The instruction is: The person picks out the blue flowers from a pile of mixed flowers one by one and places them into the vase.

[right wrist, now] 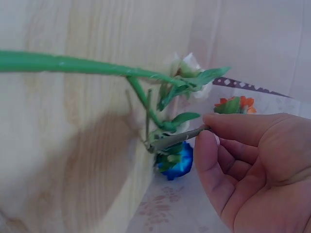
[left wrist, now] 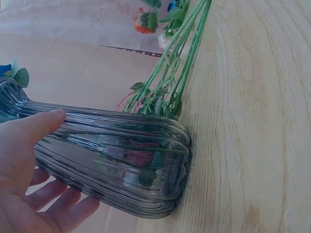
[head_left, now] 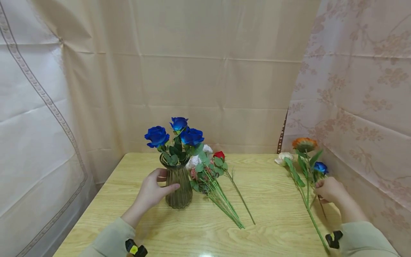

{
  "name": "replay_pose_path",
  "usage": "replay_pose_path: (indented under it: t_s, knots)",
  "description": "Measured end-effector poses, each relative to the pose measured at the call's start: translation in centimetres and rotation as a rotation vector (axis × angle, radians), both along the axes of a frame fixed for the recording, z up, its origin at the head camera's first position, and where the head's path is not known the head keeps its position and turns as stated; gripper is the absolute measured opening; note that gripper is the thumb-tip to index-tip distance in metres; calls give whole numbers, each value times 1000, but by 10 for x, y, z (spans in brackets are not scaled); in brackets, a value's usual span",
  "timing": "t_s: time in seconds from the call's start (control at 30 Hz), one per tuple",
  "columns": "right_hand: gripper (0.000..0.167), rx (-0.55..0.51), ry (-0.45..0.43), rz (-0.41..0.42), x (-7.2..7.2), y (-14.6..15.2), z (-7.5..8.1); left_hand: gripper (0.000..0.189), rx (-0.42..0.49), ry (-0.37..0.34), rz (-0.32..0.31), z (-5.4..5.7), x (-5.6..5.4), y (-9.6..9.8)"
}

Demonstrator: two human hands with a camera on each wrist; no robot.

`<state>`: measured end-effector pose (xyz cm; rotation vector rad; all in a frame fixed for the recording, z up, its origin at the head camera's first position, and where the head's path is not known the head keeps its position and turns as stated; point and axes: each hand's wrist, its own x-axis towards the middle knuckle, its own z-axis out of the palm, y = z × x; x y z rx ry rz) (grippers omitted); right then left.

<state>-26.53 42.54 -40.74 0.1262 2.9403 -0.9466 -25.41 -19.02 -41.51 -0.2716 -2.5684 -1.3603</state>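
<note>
A ribbed, smoky glass vase (head_left: 178, 189) stands on the table with several blue roses (head_left: 157, 136) in it. My left hand (head_left: 154, 191) grips its side, thumb (left wrist: 46, 124) across one face and fingers (left wrist: 73, 208) round the other. At the table's right side my right hand (head_left: 332, 192) pinches a thin brownish-green stem (right wrist: 177, 139) of a blue rose (right wrist: 177, 162) between thumb and forefinger. Right beside that hand are an orange flower (head_left: 304, 144) and a white flower (head_left: 284, 158) on long green stems.
Right of the vase lies a bunch of green stems (head_left: 224, 203) with white and pink flowers, partly behind the vase. A single red rose (head_left: 219, 155) lies next to it. Beige curtain (head_left: 208, 78) hangs behind the wooden table (head_left: 273, 221), and patterned cloth (head_left: 369, 117) borders its right side.
</note>
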Motion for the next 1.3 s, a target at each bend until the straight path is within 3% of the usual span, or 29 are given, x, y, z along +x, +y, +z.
replay_pose_path:
  t_s: [0.23,0.57,0.97,1.3]
  knots:
    - [34,-50,-21,12,-2,-13,12,67,-4,-9,3,1,0,0]
    - [43,-104,-7,51,-3,-32,18,68,-3,-8,3,0,-2,-1]
    - [37,-118,14,87,-5,-55,17,70,0,-12,1,-1,-1,-1]
    - [29,-145,-31,115,-10,-71,6,69,-3,-7,6,-2,-1,-1]
